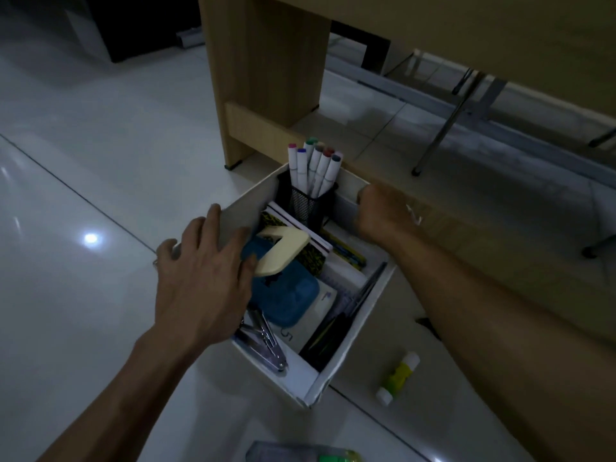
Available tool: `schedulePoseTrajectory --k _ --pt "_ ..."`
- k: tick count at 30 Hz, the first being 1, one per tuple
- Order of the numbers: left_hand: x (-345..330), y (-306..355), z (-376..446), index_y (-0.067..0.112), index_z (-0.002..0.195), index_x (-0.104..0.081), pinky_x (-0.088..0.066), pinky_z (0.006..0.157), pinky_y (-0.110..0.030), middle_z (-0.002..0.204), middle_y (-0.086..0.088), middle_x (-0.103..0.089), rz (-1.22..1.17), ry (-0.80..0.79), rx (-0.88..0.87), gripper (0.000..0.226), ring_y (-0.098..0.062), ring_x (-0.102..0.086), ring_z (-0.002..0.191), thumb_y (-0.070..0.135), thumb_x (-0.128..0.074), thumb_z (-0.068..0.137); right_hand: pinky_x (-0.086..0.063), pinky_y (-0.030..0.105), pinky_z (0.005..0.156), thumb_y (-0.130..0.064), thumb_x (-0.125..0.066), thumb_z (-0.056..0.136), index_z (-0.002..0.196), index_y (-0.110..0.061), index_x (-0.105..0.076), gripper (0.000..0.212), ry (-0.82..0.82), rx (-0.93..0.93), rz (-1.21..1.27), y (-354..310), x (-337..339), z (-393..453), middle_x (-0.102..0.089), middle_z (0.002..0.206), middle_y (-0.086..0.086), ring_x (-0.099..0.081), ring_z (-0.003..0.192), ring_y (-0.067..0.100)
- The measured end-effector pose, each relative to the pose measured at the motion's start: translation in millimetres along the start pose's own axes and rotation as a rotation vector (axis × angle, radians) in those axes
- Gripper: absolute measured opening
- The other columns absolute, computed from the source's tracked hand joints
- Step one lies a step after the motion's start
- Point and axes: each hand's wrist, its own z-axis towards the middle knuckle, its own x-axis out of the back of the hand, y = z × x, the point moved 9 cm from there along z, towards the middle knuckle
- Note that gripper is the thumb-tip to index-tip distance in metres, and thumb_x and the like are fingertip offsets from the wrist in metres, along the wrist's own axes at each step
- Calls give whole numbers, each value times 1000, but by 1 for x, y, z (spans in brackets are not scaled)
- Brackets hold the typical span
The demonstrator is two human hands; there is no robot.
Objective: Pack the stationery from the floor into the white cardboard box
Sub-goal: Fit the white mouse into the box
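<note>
Fingers of left hand (pixel 203 278) spread and fairly straight, draped over the left wall of the white cardboard box (pixel 336 368), thumb reaching inside toward the cream-handled blue hole punch (pixel 283 271); whether thumb actually touches the punch, impossible to tell. Fingers of right hand (pixel 383 215) curled over the far right rim of the box, gripping the cardboard edge.

Box sitting on the pale tiled floor (pixel 83 161), just in front of the wooden desk leg (pixel 263 71). Inside, at the far corner: black mesh pen cup (pixel 308 205), upright, filled with white markers (pixel 315 165) with coloured caps. Beside the cup, leaning: notebooks (pixel 300 235), one with a dark patterned cover. Hole punch lying on top of papers in the middle. At the near left corner: metal stapler-like tool (pixel 266 345), partly under the left wrist. Along the right wall: dark flat items standing on edge, too dim to identify.

Outside the box, on the floor near its right corner: glue stick (pixel 398 378), yellow-green with white ends, lying on its side. At the bottom edge of view: clear plastic case (pixel 300 453) with something green in it, cut off by the frame. Metal chair legs (pixel 443 128) further back on the right.
</note>
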Motion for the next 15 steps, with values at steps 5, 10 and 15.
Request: schedulePoseTrajectory --k 5,10,15 --pt "0 0 1 19 128 -54 -41 89 -58 144 -22 -40 21 13 -9 54 -40 -46 122 45 -27 90 -47 34 84 -4 -50 94 116 -2 -60 24 53 85 -85 -19 -2 -3 -58 124 19 -57 113 30" --pt "1 2 1 20 127 -55 -40 89 -58 144 -23 -40 29 21 -2 56 -40 -45 122 47 -24 89 -36 31 71 -2 -42 95 110 -2 -56 20 118 116 -48 -18 -10 -7 -58 121 18 -57 108 30" --pt "1 1 2 20 126 -56 -41 88 -58 145 -23 -39 29 33 -9 56 -41 -46 122 47 -23 89 -36 31 74 2 -46 90 116 -4 -48 26 207 -16 270 -3 -13 -12 -50 124 20 -53 108 33"
